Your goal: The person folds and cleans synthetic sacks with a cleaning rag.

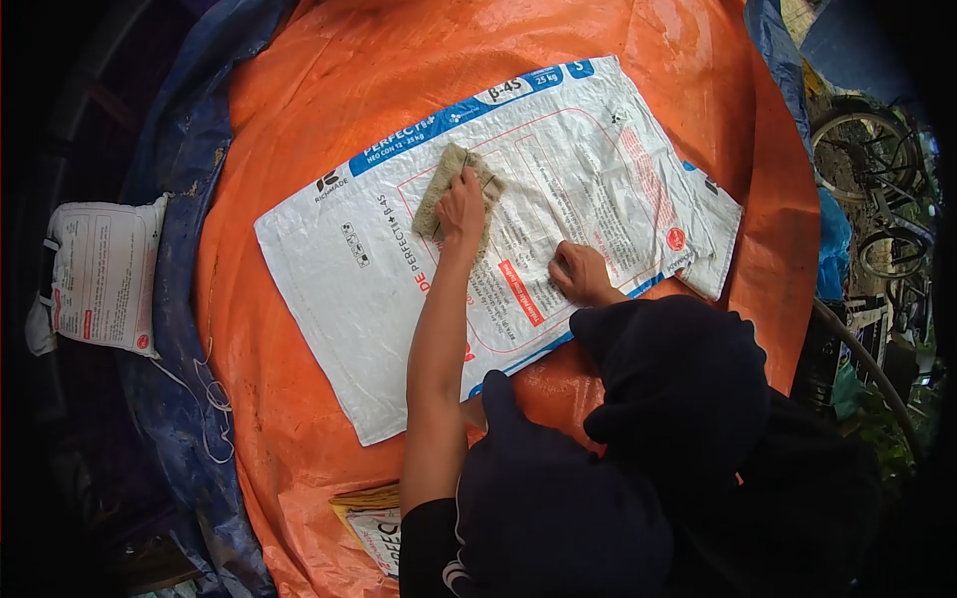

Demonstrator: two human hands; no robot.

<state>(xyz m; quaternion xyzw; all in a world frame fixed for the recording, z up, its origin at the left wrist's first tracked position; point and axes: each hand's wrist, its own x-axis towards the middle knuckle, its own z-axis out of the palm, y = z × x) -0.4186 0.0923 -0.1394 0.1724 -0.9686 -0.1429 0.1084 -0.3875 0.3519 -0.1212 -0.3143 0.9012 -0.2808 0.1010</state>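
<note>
A white printed feed sack (379, 289) with a blue band lies flat on an orange tarp (299, 130). My left hand (462, 211) reaches over its upper middle, fingers closed on a fuzzy beige-green cloth (439, 194) that touches the sack. To the right, my right hand (582, 273) rests on the sack near its lower edge with curled fingers; whatever might be inside them is hidden.
Blue tarp (174, 149) borders the orange one at the left, beside another white sack (105, 274) and loose string (214, 399). A folded printed sack (374, 528) lies at the bottom. Dark-clothed knees (678, 369) fill the lower right. Bicycles (862, 149) stand at the far right.
</note>
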